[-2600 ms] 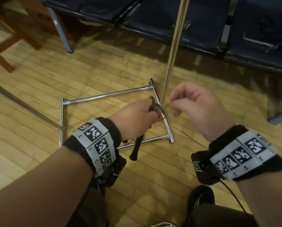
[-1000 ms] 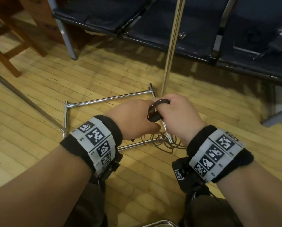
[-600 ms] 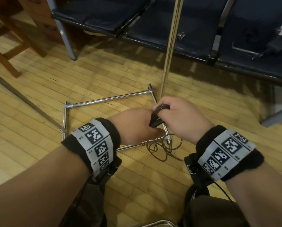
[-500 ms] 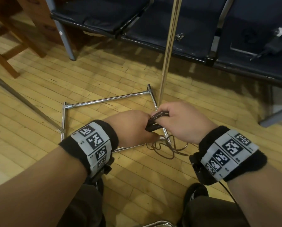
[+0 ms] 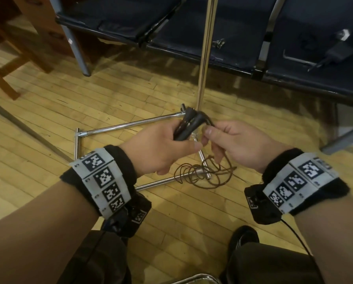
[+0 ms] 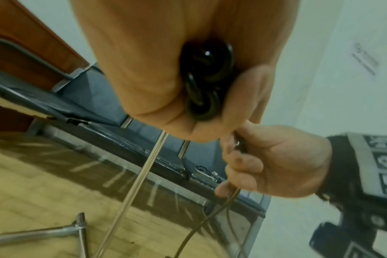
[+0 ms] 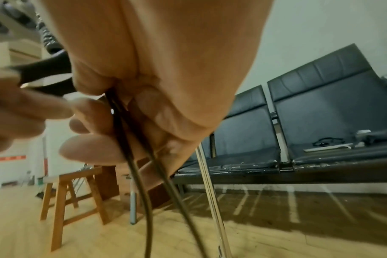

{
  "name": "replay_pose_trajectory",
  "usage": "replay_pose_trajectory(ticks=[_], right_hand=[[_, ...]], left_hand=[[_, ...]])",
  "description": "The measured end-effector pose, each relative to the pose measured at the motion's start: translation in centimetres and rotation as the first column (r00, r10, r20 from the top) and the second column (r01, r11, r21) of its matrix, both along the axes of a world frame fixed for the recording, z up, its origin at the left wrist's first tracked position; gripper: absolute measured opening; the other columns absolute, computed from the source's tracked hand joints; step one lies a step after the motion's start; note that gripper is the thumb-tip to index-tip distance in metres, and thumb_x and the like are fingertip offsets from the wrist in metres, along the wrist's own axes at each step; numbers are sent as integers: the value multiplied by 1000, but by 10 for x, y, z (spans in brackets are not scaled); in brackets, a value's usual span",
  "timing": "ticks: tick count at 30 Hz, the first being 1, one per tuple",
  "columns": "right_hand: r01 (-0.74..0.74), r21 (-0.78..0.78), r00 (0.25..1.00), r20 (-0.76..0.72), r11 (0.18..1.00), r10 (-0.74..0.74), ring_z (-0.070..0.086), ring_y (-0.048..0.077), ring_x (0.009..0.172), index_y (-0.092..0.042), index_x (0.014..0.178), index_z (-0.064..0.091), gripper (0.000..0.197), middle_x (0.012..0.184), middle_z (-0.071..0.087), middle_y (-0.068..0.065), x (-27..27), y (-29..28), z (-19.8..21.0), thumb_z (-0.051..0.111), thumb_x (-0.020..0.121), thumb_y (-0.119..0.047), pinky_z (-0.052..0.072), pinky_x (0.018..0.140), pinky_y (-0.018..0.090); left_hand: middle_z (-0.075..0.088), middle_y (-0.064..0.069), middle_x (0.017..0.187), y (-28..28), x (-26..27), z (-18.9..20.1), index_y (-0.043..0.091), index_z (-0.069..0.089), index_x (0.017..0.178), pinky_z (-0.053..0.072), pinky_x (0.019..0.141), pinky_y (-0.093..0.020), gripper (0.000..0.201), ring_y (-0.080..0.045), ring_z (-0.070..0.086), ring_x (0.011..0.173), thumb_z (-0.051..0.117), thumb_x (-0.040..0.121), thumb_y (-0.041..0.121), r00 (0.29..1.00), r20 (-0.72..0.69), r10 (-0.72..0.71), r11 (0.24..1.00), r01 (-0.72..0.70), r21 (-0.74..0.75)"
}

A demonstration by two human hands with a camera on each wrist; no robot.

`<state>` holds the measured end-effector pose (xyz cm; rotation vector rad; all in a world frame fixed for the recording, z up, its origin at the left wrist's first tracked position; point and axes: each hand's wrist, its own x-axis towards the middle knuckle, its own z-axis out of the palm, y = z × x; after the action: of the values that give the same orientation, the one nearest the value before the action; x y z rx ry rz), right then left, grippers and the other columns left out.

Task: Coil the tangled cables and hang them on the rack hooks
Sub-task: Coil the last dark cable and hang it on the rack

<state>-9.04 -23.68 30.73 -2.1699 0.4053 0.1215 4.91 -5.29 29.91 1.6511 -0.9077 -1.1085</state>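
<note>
Inside left grip [image 5: 159, 148]: folded cable [image 5: 189, 125]; right grip [image 5: 237, 144] pinching strand.

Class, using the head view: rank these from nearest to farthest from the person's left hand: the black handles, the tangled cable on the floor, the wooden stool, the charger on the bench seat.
From the left hand:
1. Black handles, gripped in that hand.
2. Tangled cable, on the floor just right of the wrist.
3. Wooden stool, far left.
4. Charger, on the bench seat, far upper right.
</note>
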Motion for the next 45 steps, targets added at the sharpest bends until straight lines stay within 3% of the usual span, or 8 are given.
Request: replay_pose_trajectory(ticks=[4,8,11,20,23,29,36,45], right_hand=[[-54,56,983,-171,997,63,50,10,54,-28,98,69,42,59,52,-7,1,9,-3,39,104,-56,53,70,44],[-100,-134,989,-125,986,83,57,1,62,-31,98,68,35,70,62,-13,1,15,13,47,97,-59,52,65,33],[-177,-252,984,-72,951,164,62,2,78,-36,99,68,27,85,69,-9,1,26,25,48,92,-53,56,74,32],[54,-19,985,166,998,-50,56,3,57,-26,89,72,14,66,64,-13,-4,5,25,64,92,-38,46,53,15],[121,208,980,129,971,-150,43,27,59,-13,94,71,22,68,55,4,-7,-4,21,61,98,-32,38,54,35],[158,397,984,11,904,-177,48,24,62,-10,96,68,24,82,55,12,1,4,12,50,107,-23,41,55,34],[73,15,997,-27,997,-73,51,8,59,-17,97,68,39,71,58,-4,11,28,10,40,108,-43,44,58,32],[-112,-238,992,35,965,123,57,7,70,-27,81,69,24,67,59,-7,10,41,20,61,95,-44,46,58,28]], left_hand=[[46,4,53,-1,8,1,41,68,73,35,35,-23,19,-13,35,35,79,88,39,968,-247,45,998,-52,-24],[54,8,53,2,22,-3,32,60,89,40,38,-22,16,-6,47,36,71,96,40,929,293,226,929,-296,223],[60,5,74,2,18,-6,30,51,87,38,47,-22,23,-5,56,56,63,102,43,753,654,-73,877,-263,401],[56,12,83,-5,-27,5,44,43,85,32,55,-16,27,0,51,69,61,104,38,597,653,-466,868,163,470],[58,11,77,-9,-31,14,43,44,83,41,57,-9,28,7,56,68,65,101,43,668,648,-366,927,197,321],[63,28,69,-13,-36,23,48,55,81,43,50,-9,25,4,56,53,71,99,39,904,398,-153,987,158,21],[58,9,63,-18,1,9,32,56,85,40,43,-22,17,-7,51,46,68,98,32,849,433,302,920,-379,101],[59,4,83,-11,-5,6,26,53,91,33,54,-24,13,-10,53,68,56,104,24,657,660,-364,837,-80,541]])
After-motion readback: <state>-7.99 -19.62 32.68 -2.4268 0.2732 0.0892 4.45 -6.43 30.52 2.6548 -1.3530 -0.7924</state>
